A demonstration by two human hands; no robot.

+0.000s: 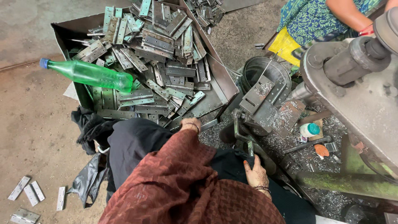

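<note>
A green bottle [93, 74] with a blue cap [44, 63] is lying over grey metal hinges [159, 49]; a rust-brown checked shawl [186, 186] is draping over black clothing [132, 145].

Bare concrete floor [29, 124]. On it: big metal tray [215, 70] heaped with grey hinges [161, 45], green plastic bottle [89, 74] lying on the heap. Loose hinge plates [31, 193] on the floor at lower left, black cloth [89, 128] beside the tray, metal shavings [286, 145] near the machine.
</note>
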